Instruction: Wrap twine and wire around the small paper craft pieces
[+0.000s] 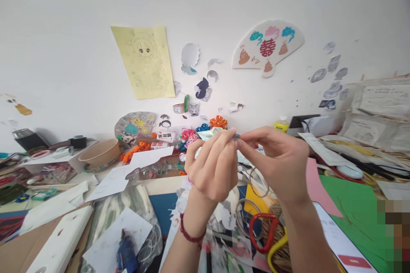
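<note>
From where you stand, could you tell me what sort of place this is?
Probably a home craft desk: paper cutouts and a yellow drawing on the wall, coloured paper sheets and wire rings strewn beneath both hands.

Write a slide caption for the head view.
Both hands pinch a small strip above a cluttered craft table.

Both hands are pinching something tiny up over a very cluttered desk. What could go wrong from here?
The small piece, pinched between the left hand and right hand, might slip and vanish among the paper scraps below. The forearms hang close over the wire rings and could snag them.
</note>
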Demonstrator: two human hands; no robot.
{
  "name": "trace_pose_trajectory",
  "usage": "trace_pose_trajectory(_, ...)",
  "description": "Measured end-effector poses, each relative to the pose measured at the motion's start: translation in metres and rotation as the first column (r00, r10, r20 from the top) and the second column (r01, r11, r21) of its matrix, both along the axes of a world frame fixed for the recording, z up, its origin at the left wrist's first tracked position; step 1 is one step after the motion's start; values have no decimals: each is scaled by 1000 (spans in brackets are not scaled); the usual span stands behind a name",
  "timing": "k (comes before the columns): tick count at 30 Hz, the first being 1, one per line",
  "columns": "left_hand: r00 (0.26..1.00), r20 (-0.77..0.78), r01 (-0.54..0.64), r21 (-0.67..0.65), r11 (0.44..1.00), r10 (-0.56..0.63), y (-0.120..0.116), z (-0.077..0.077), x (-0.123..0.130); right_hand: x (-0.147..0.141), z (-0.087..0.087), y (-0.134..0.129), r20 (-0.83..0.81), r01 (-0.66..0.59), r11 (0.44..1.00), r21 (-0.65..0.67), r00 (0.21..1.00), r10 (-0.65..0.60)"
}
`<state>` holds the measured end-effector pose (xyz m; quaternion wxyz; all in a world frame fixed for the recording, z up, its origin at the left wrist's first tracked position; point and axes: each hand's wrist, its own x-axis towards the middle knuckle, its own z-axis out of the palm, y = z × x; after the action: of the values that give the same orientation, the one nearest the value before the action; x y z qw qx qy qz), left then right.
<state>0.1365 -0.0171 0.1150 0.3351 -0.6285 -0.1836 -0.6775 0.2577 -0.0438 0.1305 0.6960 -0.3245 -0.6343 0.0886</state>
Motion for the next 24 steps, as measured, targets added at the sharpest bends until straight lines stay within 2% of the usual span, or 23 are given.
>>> trace_pose_trajectory(7,994,-12,-106,37,994,107,1,-2,0,-4,-2,-1,-11,10,1000,24,1000,-9)
trace_pose_trajectory(10,998,24,-60,0,998,60,3,-3,1,-6,-2,-2,-8,33,999,18,999,-33)
trace_pose_trajectory(16,986,124,127,-94,987,-115,1,-3,2,-5,1,-5,-38,32,999,-18,999,-33)
trace_pose_trajectory(24,986,116,128,-95,987,-117,-3,-1,1,-1,1,-7,-86,-72,994,-86,994,65)
